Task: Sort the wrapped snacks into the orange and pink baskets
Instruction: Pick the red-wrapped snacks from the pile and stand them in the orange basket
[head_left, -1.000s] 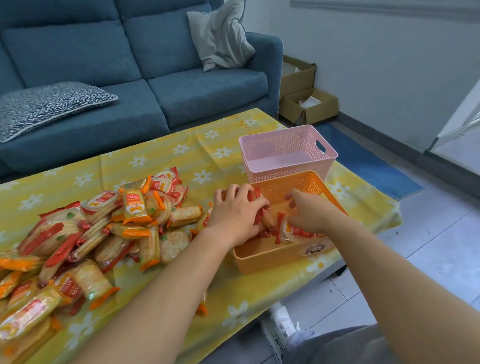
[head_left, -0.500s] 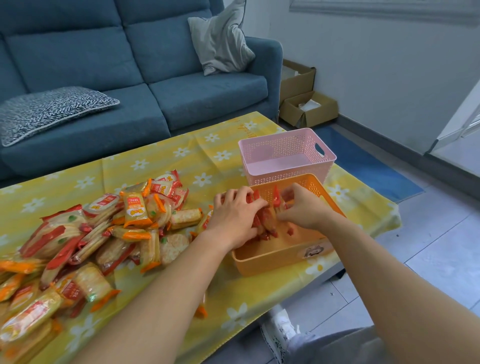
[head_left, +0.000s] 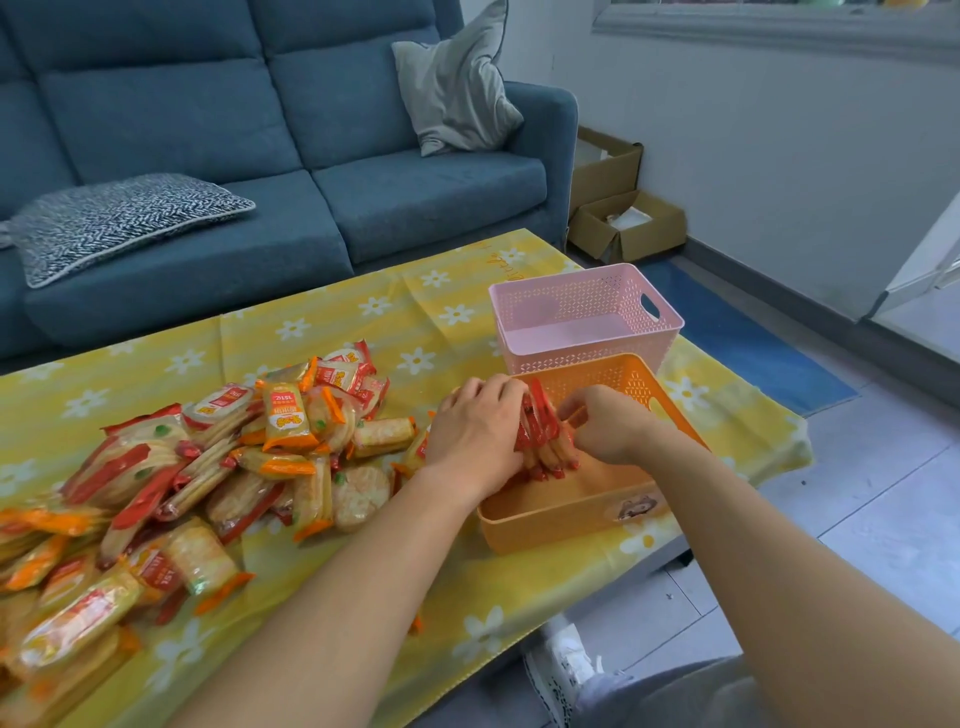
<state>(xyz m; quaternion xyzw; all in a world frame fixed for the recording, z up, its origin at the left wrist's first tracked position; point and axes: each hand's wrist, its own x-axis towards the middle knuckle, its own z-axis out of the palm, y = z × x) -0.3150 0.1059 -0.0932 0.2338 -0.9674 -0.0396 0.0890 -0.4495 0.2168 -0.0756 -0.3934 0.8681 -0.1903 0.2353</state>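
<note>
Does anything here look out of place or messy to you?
Nothing looks damaged. The wrapped snacks lie in a loose heap on the tablecloth, as you would expect mid-sort. One orange-tipped packet sits apart near the tablecloth's front edge, partly hidden behind the left forearm.

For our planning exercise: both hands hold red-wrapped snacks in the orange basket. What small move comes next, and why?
Probably release the red-wrapped snacks into the orange basket: the left hand and right hand both grip them, standing on end, already inside its walls.
</note>
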